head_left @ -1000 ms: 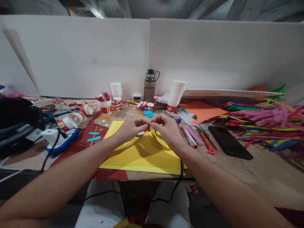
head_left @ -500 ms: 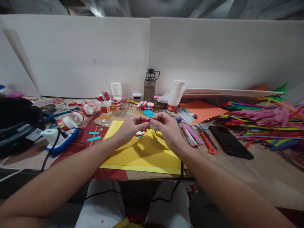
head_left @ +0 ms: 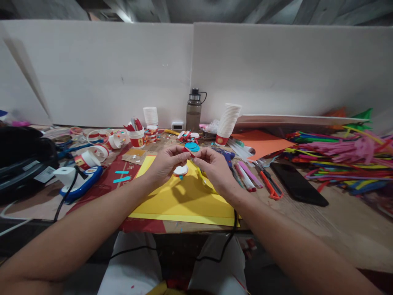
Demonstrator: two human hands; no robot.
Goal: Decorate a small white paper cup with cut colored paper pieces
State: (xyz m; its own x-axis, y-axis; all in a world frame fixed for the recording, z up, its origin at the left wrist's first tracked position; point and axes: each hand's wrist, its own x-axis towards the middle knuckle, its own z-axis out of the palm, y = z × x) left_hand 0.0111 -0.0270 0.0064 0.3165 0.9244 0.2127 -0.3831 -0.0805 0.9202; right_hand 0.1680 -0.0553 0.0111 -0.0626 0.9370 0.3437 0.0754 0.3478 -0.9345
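Between the fingertips of both hands is a small red piece (head_left: 188, 152), perhaps paper; its exact kind is too small to make out. My left hand (head_left: 170, 163) pinches it from the left, and my right hand (head_left: 212, 164) pinches its other end. Just behind the fingertips lies a stack of blue discs (head_left: 192, 146). Under the hands are yellow sheets (head_left: 184, 205), with a small white round piece (head_left: 180, 170) on them that has a bit of blue at its lower edge.
Stacked paper cups (head_left: 229, 125) and a water bottle (head_left: 193, 110) stand at the back. Markers (head_left: 245, 176), an orange-handled cutter (head_left: 268, 182), a phone (head_left: 297, 184) and many pipe cleaners (head_left: 344, 151) lie right. Left are a blue-and-white power strip (head_left: 81, 184) and blue strips (head_left: 121, 179).
My hands have shifted slightly, and the red piece is now tilted between them. More of the white round piece shows beside my left hand.
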